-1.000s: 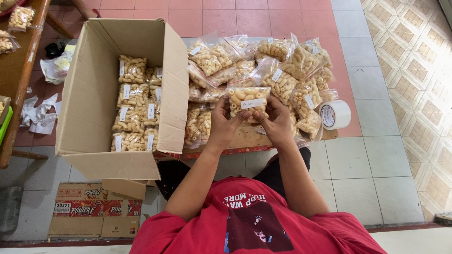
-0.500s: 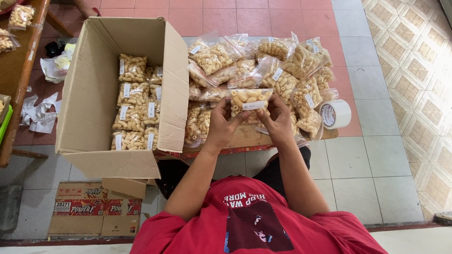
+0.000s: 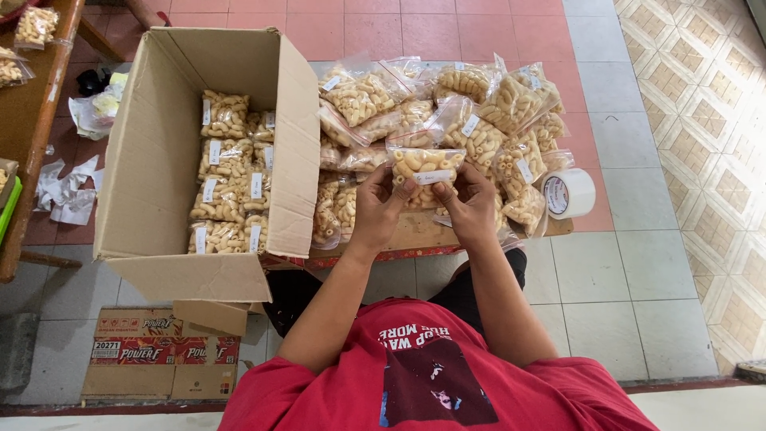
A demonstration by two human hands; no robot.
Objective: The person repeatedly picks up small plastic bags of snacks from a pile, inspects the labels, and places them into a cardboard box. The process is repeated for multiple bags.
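Observation:
Both hands hold one clear bag of pale puffed snacks (image 3: 424, 164) with a small white label, just above a low wooden table (image 3: 415, 234). My left hand (image 3: 381, 209) grips its left lower side and my right hand (image 3: 468, 206) grips its right lower side. Behind the held bag lies a heap of similar snack bags (image 3: 479, 112) covering the table. To the left stands an open cardboard box (image 3: 152, 152) with rows of the same bags (image 3: 231, 172) packed inside.
A roll of white tape (image 3: 568, 193) sits at the table's right edge. A flattened printed carton (image 3: 163, 355) lies on the tiled floor at lower left. A wooden bench (image 3: 36, 120) with more snack bags and crumpled plastic (image 3: 68, 191) is at far left.
The held bag has stayed in both hands with only a slight shift of the fingers; nothing else has moved.

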